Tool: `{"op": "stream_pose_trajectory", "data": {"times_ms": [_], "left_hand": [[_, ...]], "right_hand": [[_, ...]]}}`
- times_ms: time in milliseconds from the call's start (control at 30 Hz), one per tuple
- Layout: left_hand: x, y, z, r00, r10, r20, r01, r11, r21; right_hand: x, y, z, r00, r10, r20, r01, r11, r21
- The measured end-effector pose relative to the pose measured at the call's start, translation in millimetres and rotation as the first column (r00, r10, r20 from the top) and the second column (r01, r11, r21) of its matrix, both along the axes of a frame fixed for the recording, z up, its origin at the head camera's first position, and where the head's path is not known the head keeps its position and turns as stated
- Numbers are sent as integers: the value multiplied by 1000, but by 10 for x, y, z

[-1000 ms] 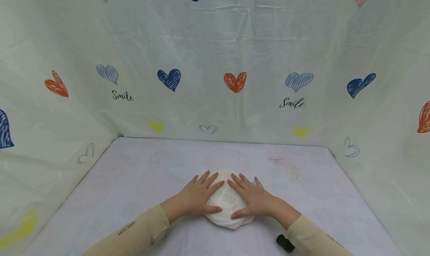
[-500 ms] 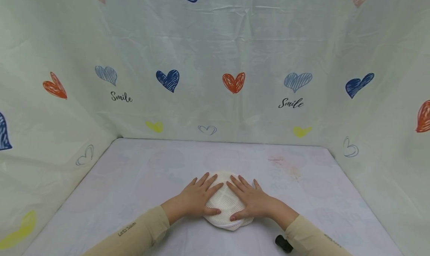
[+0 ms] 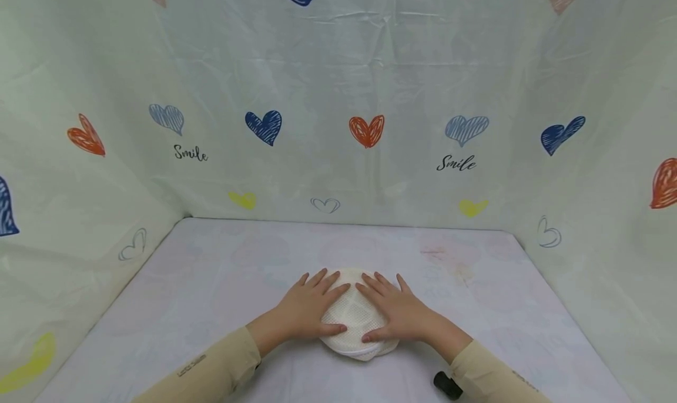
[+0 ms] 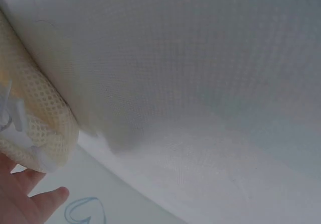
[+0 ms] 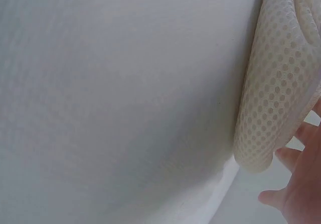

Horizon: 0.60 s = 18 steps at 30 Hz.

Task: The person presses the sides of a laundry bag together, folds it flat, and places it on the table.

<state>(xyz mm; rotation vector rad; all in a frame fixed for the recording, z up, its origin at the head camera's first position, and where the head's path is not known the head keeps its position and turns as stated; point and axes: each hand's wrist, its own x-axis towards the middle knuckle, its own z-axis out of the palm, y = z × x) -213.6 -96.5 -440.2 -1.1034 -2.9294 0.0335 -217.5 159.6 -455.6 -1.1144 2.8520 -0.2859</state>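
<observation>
A rounded cream mesh bag (image 3: 353, 318) with white edging lies on the table in the head view. My left hand (image 3: 309, 309) rests on its left side with the fingers straight and spread. On its right side my right hand (image 3: 399, 315) lies the same way, the two thumbs pointing towards each other. A white zip pull (image 4: 14, 116) shows against the mesh in the left wrist view. From the right wrist, the mesh bag (image 5: 276, 88) looks thick and folded, with my right hand (image 5: 303, 179) at its edge. What the bag contains is hidden.
A small black cylinder (image 3: 447, 385) lies beside the right sleeve (image 3: 492, 370). The pale table (image 3: 238, 256) is enclosed by white sheeting (image 3: 412, 180) printed with hearts, at the back and both sides.
Both hands stay spread on the mesh bag, with only very slight shifts. The whole head view has drifted a little. The black cylinder has not visibly moved on the table.
</observation>
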Motion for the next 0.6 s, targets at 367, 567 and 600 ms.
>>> {"op": "stream_pose_trajectory", "data": {"times_ms": [367, 567, 600], "left_hand": [[26, -74, 68, 998, 35, -61, -32, 999, 40], [69, -138, 214, 993, 58, -100, -48, 995, 92], [78, -151, 246, 992, 61, -108, -50, 993, 103]], "right_hand": [[50, -7, 162, 999, -10, -34, 9, 999, -50], [110, 14, 282, 998, -25, -57, 20, 996, -87], [120, 19, 301, 998, -27, -59, 21, 995, -96]]}}
